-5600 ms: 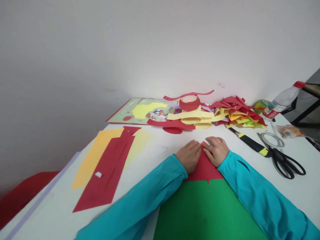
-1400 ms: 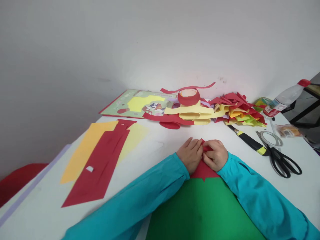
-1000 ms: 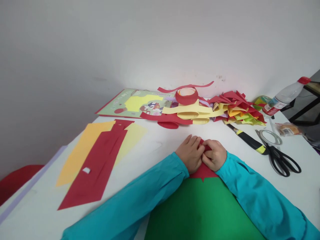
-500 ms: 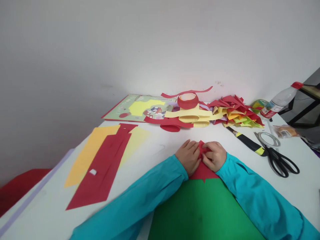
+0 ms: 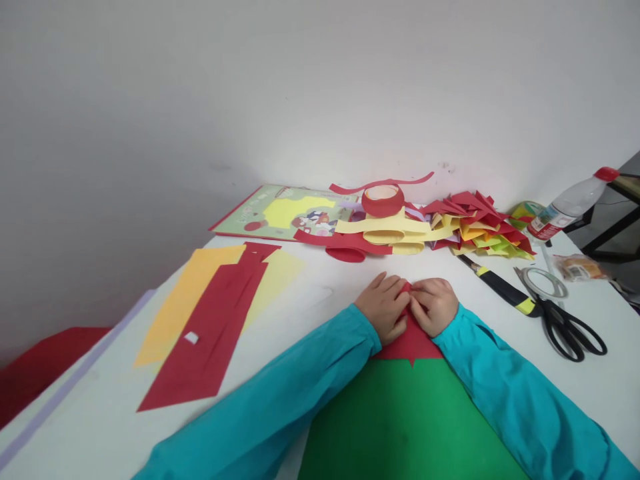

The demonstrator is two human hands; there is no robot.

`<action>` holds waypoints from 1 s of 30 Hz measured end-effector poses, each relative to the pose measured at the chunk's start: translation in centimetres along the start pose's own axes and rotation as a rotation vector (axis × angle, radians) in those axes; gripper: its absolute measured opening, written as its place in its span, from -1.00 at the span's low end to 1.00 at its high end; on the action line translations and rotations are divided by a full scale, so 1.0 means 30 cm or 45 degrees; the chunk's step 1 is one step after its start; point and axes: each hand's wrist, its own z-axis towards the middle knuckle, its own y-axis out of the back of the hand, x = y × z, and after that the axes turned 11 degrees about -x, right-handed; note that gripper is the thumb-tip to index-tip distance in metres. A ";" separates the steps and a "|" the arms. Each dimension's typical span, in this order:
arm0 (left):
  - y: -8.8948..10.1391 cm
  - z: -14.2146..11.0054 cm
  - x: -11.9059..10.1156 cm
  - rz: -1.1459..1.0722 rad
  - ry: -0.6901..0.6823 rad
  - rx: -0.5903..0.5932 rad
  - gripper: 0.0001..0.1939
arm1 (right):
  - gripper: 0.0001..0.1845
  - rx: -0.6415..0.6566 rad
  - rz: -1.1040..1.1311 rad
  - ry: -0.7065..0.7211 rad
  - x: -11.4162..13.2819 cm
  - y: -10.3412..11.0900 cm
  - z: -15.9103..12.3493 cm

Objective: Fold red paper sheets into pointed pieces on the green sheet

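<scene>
A folded red paper [image 5: 411, 343] lies on the white table [image 5: 320, 287], its near edge over a green sheet [image 5: 410, 427]. Both of my hands rest on its far pointed tip. My left hand [image 5: 384, 307] lies with fingers stretched flat on the left side of the tip. My right hand [image 5: 434, 305] has its fingers curled and pinches the paper at the tip, touching the left hand's fingertips. Turquoise sleeves cover both arms. The fold under my fingers is hidden.
Red and yellow paper sheets [image 5: 210, 320] lie at left. At the back are a picture book [image 5: 280, 217], paper strips and a red ring [image 5: 383, 200], and a heap of folded pieces [image 5: 480, 223]. A utility knife [image 5: 500, 283], tape roll [image 5: 543, 283], scissors [image 5: 570, 327] and bottle [image 5: 570, 200] lie at right.
My right fingers, flat at first, have curled and worked the red paper's tip. My left hand has stayed pressed beside them. The view has shifted slightly.
</scene>
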 end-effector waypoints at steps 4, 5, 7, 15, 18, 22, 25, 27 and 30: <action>0.011 0.012 0.011 -0.004 -0.020 0.024 -0.67 | -0.69 0.092 -0.128 -0.042 -0.011 -0.018 -0.012; 0.012 0.012 0.013 -0.002 -0.030 0.019 -0.68 | -0.68 0.112 -0.145 -0.051 -0.013 -0.021 -0.014; 0.012 0.008 0.014 0.014 -0.060 0.000 -0.70 | -0.68 0.146 -0.161 -0.058 -0.017 -0.023 -0.016; 0.014 -0.013 0.007 0.184 -0.192 -0.151 -0.79 | -0.68 0.248 -0.171 -0.110 -0.002 -0.003 -0.004; 0.014 -0.010 0.005 0.235 -0.236 -0.175 -0.80 | -0.67 0.270 -0.187 -0.132 0.002 -0.002 0.000; 0.014 -0.007 0.006 0.243 -0.245 -0.187 -0.80 | -0.67 0.292 -0.217 -0.142 0.007 -0.003 0.003; 0.016 -0.007 0.007 0.222 -0.235 -0.171 -0.78 | -0.65 0.305 -0.230 -0.147 0.012 -0.001 0.007; 0.018 -0.006 0.005 0.221 -0.228 -0.147 -0.78 | -0.65 0.314 -0.233 -0.148 0.016 0.001 0.011; 0.021 -0.004 0.000 0.230 -0.227 -0.110 -0.78 | -0.64 0.339 -0.256 -0.153 0.018 0.000 0.019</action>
